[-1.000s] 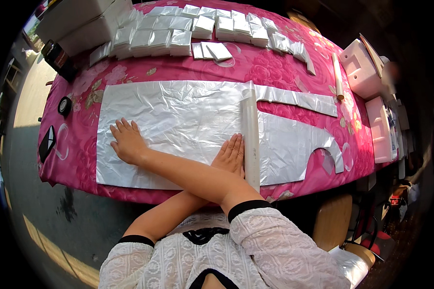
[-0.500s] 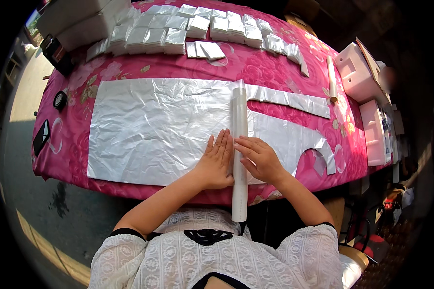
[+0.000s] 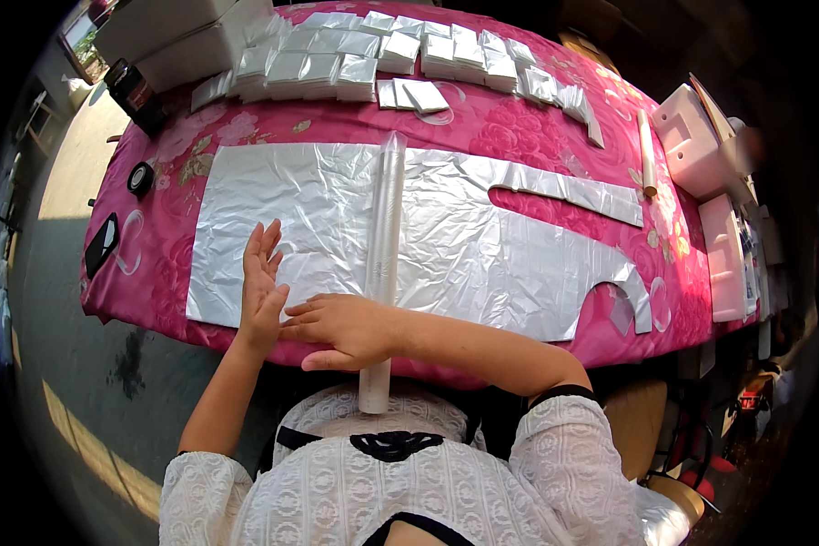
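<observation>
A shiny white plastic sheet (image 3: pixel 482 264), apron-like in shape with two strap-like strips at its right end, lies spread on the table. Across it, pointing away from me, lies a long white tube (image 3: pixel 387 209); its near end overhangs the table's front edge. My left hand (image 3: pixel 264 287) is raised at the sheet's front left part, palm turned inward and fingers extended, holding nothing. Over the near part of the tube reaches my right hand (image 3: pixel 346 328), its fingers stretched toward my left hand and empty. Whether the two hands touch is unclear.
Stacks of folded white plastic packets (image 3: pixel 309 68) line the back of the pink floral tablecloth (image 3: pixel 510 132). At the left are a dark jar (image 3: pixel 136 96), a black tape roll (image 3: pixel 140 178) and a phone (image 3: pixel 102 246). To the right stand another tube (image 3: pixel 646 153) and foam boxes (image 3: pixel 687 136).
The tube has moved left along the sheet. My hands have come off it and moved left; the right one has crossed over the tube. The view has shifted slightly.
</observation>
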A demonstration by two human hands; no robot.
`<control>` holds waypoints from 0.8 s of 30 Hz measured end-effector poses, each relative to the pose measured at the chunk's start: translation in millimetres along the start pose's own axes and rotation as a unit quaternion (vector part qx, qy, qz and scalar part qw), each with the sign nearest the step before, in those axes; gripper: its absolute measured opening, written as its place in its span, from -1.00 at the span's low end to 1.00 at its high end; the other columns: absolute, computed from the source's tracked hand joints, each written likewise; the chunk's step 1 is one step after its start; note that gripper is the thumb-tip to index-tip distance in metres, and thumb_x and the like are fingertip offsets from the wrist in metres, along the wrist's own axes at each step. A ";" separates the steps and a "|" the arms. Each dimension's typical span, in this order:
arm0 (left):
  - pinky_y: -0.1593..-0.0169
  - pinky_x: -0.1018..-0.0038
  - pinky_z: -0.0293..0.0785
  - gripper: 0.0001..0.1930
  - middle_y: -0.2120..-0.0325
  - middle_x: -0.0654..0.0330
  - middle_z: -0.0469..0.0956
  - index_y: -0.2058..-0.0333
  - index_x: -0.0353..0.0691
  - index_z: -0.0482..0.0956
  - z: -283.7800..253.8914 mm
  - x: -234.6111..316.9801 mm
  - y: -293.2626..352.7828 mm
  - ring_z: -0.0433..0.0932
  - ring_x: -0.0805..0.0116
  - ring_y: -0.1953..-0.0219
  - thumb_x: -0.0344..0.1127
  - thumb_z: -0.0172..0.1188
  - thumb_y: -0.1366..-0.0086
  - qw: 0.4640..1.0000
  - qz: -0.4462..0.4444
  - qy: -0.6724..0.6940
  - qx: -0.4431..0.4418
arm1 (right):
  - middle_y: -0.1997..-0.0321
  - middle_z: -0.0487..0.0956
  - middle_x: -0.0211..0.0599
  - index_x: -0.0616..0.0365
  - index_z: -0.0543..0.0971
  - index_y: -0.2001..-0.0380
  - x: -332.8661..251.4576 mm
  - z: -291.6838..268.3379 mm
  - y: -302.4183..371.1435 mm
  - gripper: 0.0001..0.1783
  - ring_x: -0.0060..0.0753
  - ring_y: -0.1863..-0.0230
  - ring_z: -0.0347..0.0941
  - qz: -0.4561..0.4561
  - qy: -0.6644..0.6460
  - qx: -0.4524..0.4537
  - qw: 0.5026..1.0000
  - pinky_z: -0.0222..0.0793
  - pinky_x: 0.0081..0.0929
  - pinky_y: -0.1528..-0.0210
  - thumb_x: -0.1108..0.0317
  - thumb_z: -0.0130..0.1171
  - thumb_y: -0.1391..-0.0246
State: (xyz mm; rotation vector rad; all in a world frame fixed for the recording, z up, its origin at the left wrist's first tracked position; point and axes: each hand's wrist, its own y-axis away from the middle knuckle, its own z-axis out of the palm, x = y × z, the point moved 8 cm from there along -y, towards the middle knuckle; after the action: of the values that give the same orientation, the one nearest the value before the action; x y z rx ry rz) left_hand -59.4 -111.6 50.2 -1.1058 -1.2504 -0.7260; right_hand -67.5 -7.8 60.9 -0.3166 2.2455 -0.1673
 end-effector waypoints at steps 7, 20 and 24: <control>-0.24 0.30 -0.01 -0.35 -0.19 -0.04 0.12 -0.24 -0.30 -0.06 -58.1 -5.1 59.2 0.15 0.17 -0.21 -0.22 -0.12 -0.20 0.992 -0.091 -0.007 0.082 | 0.10 0.52 -0.19 0.14 0.48 0.15 18.0 -67.5 23.9 -0.71 -0.14 0.06 0.43 -0.007 0.122 0.214 0.969 0.32 -0.24 0.02 0.37 0.11 0.00; 0.15 0.56 0.36 -0.77 0.27 0.11 0.39 0.16 -0.36 0.27 -92.5 -15.2 120.0 0.40 0.46 0.24 -0.41 -0.01 -0.23 0.959 -0.186 -0.155 0.148 | -0.28 0.22 -0.30 0.07 0.24 -0.19 90.7 -14.8 -121.3 -0.33 -0.17 -0.36 -0.09 -0.017 0.311 -0.013 0.950 -0.26 -0.15 -0.36 -0.14 -0.21 -0.14; 0.22 0.37 0.37 -0.58 0.32 0.02 0.31 0.20 -0.34 0.22 -90.5 15.4 107.0 0.39 0.13 0.28 -0.30 0.21 -0.08 0.884 -0.170 -0.423 0.100 | -0.14 0.38 -0.21 0.14 0.40 -0.05 93.7 5.3 -193.0 -0.49 -0.19 -0.34 -0.02 0.008 0.292 0.072 0.954 -0.24 -0.16 -0.35 0.09 -0.05 -0.09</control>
State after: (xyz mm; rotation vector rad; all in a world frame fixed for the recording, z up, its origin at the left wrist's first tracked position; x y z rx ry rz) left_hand 73.8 -157.2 43.1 -1.0675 -2.2543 -0.3313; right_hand -88.1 -219.5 32.1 -0.1836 2.7984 -0.4651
